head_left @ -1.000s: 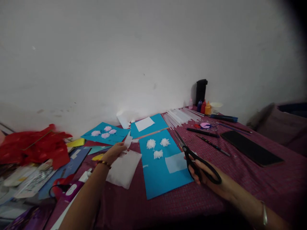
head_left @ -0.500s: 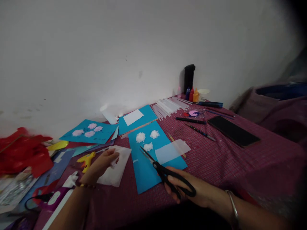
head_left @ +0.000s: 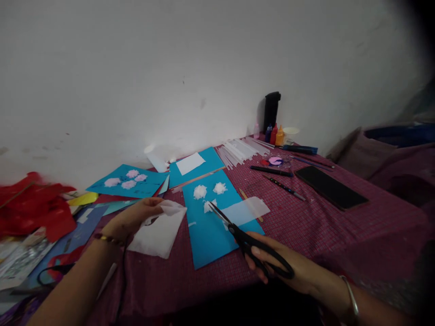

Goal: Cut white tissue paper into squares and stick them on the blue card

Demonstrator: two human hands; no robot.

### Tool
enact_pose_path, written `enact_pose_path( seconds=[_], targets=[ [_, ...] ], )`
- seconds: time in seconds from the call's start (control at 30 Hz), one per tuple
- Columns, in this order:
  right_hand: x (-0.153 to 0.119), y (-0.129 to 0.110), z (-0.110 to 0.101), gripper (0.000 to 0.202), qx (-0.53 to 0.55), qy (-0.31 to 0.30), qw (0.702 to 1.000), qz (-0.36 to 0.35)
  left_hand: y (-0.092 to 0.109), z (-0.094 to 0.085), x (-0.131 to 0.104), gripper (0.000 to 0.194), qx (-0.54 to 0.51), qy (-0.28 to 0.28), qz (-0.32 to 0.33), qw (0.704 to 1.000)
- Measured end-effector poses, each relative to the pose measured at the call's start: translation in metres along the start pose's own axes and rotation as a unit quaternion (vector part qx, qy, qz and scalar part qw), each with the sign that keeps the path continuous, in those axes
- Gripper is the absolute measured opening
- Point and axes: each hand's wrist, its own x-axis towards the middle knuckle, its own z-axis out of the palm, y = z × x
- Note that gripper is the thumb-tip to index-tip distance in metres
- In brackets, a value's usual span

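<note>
My left hand (head_left: 141, 215) pinches the top edge of a thin white tissue paper sheet (head_left: 158, 235), which hangs towards the table with its upper edge folded over. In my right hand (head_left: 272, 258) are black-handled scissors (head_left: 234, 231), thumb and fingers in the loops. Their blades look nearly closed and point up and left, over a blue sheet (head_left: 204, 244). On that sheet sit three white ruffled paper puffs, one (head_left: 210, 206) right by the scissor tips. A translucent white strip (head_left: 246, 212) lies across the sheet's right side.
Another blue sheet (head_left: 158, 181) carries pinkish puffs at left. Farther back are a blue sheet with white paper (head_left: 190, 164) and white sticks (head_left: 241, 151). To the right lie a phone (head_left: 329, 186), a marker (head_left: 272, 171), a paintbrush (head_left: 285, 188) and paint bottles (head_left: 273, 135). Red material (head_left: 37, 208) is heaped left.
My left hand has taken the tissue sheet's edge and lifted it. The scissors have shifted right, their blades closer together. My left forearm now covers the yellow glue gun.
</note>
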Motion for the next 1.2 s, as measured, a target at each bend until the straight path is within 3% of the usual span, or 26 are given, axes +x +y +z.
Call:
enact_pose_path(
  seconds=[0.2,0.3,0.53,0.77,0.9,1.2],
  targets=[
    [-0.016,0.001,-0.020,0.041,-0.003,0.021,1.000,-0.013,-0.017,0.057,-0.015,0.028,-0.158,-0.015,-0.026,0.987],
    [-0.020,0.000,-0.024,0.040,-0.007,0.031,0.999,-0.011,-0.022,0.064,-0.009,0.037,-0.158,-0.009,-0.043,0.986],
    [-0.005,-0.038,-0.025,0.041,-0.040,0.046,0.997,-0.045,-0.003,0.021,0.013,0.045,-0.149,0.017,-0.007,0.989],
    [0.054,-0.069,-0.029,0.048,-0.025,0.033,0.999,-0.009,0.014,-0.010,0.037,0.037,-0.186,-0.031,0.009,0.982],
    [0.093,-0.077,-0.024,0.051,-0.024,-0.001,0.999,0.032,0.011,-0.023,0.056,0.027,-0.228,-0.057,0.003,0.972],
    [0.131,-0.088,-0.020,0.061,-0.101,-0.038,0.990,0.091,-0.013,-0.038,0.077,0.026,-0.283,0.017,-0.057,0.957]
  ],
)
